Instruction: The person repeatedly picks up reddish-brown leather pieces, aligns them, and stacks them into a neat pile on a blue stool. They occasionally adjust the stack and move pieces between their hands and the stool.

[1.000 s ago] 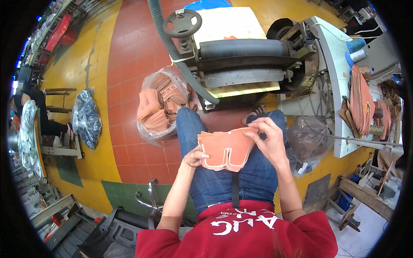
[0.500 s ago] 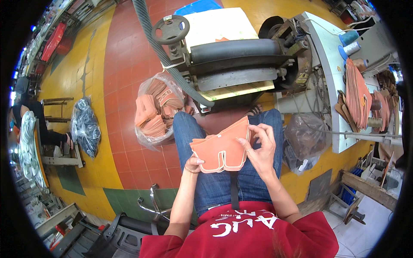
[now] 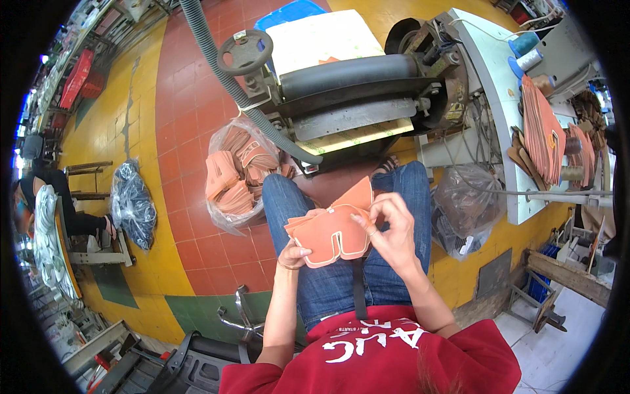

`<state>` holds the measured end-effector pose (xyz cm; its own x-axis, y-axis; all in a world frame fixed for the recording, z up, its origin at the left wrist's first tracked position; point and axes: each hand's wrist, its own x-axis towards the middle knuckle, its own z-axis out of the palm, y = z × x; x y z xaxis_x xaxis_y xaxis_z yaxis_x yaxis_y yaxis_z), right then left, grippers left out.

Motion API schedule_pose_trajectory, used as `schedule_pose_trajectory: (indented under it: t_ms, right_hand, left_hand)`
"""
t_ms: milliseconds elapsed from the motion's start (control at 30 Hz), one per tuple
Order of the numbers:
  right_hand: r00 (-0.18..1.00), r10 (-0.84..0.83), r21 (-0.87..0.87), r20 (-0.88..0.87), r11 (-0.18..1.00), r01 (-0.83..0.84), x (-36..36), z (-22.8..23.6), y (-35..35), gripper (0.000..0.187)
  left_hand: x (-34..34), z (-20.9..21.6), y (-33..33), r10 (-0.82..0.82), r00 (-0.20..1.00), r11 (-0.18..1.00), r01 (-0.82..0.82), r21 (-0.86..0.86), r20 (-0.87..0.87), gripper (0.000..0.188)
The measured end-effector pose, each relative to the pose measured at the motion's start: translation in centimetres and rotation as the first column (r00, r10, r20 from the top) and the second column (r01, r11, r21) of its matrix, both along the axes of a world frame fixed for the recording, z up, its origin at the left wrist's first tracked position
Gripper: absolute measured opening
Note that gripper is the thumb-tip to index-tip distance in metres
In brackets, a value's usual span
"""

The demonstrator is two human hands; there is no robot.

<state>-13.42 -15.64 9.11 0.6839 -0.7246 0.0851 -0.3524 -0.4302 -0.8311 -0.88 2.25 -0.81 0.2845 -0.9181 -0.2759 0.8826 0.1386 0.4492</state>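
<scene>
A fanned stack of salmon-orange leather pieces, pale-edged with a narrow U-shaped slot, is held above my lap. My left hand is closed around its lower left corner, thumb on top. At the right edge, my right hand pinches the pieces between thumb and fingers. One pointed corner sticks up beyond the others at the far right of the stack. How many pieces each hand grips is hidden.
Ahead stands a roller machine with a handwheel and grey hose. A clear bag of similar pieces sits on the floor left of my knees. On the right are a white table, more stacked pieces and a dark-filled bag.
My right hand has shifted slightly left and inward along the stack's right edge. The pieces fan out more, with the pointed corner further apart from the top piece. My left hand keeps its grip.
</scene>
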Motion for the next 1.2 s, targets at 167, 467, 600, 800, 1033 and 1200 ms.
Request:
schedule_pose_trajectory:
  t_ms: [167,467,600,800,1033,1200]
  right_hand:
    - [0.992,0.119,0.539,-0.047,0.839,-0.075,0.7,1.0,-1.6,0.022]
    - [0.911,-0.116,0.585,0.396,0.797,-0.153,2.0,-0.3,-5.5,0.02]
    - [0.958,-0.205,0.66,0.201,0.751,0.022,4.6,-5.9,-9.7,0.019]
    - [0.94,-0.278,0.75,0.199,0.66,0.036,8.4,-11.3,-13.8,0.024]
    - [0.744,-0.649,0.611,0.16,0.657,0.442,6.3,-8.5,-7.3,0.064]
    - [0.981,-0.172,0.663,0.086,0.745,0.073,2.3,-6.5,-2.3,0.04]
  left_hand:
    - [-1.5,-2.6,1.0,0.217,0.97,0.962,-0.194,0.191,-0.112,0.076]
    - [1.0,-6.8,3.1,0.404,0.869,0.901,-0.432,-0.039,-0.284,0.07]
    - [2.3,-6.6,4.6,0.48,0.838,0.869,-0.495,0.008,-0.259,0.066]
    - [2.4,-6.1,6.1,0.486,0.867,0.874,-0.484,0.05,-0.106,0.076]
    - [1.5,-6.0,4.5,0.439,0.874,0.887,-0.459,-0.055,-0.206,0.066]
    - [1.5,-6.4,2.8,0.344,0.912,0.931,-0.362,-0.04,-0.225,0.068]
